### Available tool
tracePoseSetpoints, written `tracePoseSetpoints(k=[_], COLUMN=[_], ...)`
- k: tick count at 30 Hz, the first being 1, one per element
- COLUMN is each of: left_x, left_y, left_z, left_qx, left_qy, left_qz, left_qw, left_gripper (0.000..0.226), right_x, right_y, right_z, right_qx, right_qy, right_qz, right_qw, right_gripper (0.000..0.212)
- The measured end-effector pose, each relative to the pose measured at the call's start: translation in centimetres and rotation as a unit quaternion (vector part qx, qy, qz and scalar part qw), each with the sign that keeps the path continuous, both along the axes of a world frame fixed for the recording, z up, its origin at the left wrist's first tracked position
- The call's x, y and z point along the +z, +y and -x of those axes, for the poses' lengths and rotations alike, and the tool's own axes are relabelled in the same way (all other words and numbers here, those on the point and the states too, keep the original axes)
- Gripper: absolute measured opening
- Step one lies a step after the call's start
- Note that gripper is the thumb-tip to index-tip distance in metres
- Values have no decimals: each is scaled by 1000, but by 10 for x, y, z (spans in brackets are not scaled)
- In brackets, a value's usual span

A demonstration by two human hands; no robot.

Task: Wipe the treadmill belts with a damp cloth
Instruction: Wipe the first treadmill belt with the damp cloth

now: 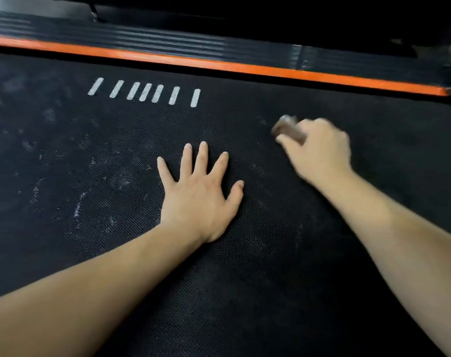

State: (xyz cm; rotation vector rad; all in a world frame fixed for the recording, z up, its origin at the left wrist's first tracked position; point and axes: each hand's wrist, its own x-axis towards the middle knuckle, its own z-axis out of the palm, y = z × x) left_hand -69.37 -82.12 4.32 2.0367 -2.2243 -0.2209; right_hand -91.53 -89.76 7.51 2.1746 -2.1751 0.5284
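My left hand (201, 194) lies flat, fingers spread, on the belt (245, 292); right hand (319, 150) grips the bunched cloth (287, 130); pale smudges (77, 207) at left not yet wiped, I judge.

A left hand (202, 199) lies flat on the black textured treadmill belt (116, 253) while the right hand (319, 148) grips a blurred brownish cloth (287, 130).
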Motion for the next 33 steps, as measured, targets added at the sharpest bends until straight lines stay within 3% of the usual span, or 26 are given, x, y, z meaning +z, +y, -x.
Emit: tracePoseSetpoints(k=[3,8,10,14,20,25,27,30,33], left_x=[0,-2,-2,-4,-6,-5,-5,-5,-5], left_y=[0,1,0,-1,-2,-2,-1,-1,-2], left_z=[0,-1,-1,-1,-2,-2,-2,-2,-2], left_qx=[1,0,0,1,3,1,1,2,3], left_qy=[-2,-1,-4,-6,-1,-1,0,-1,2], left_qz=[2,1,0,7,5,7,4,2,5], left_qw=[1000,1000,1000,1000,1000,1000,1000,1000,1000], left_gripper=[74,76,77,75,71,70,68,67,67], right_x=[-6,1,-3,-9,-5,-10,-10,-5,-9], right_y=[42,13,31,80,49,118,105,86,124], right_z=[-11,24,8,-9,10,-15,3,16,-13], right_qx=[115,-39,-17,116,-23,130,116,-5,47], right_qy=[1,-17,-6,-11,-18,-35,-3,-18,-30], right_qz=[-36,-14,-2,-26,-5,-36,-20,-14,25], right_qw=[993,999,1000,993,1000,990,993,1000,998], right_gripper=[33,36,34,35,36,35,36,37,34])
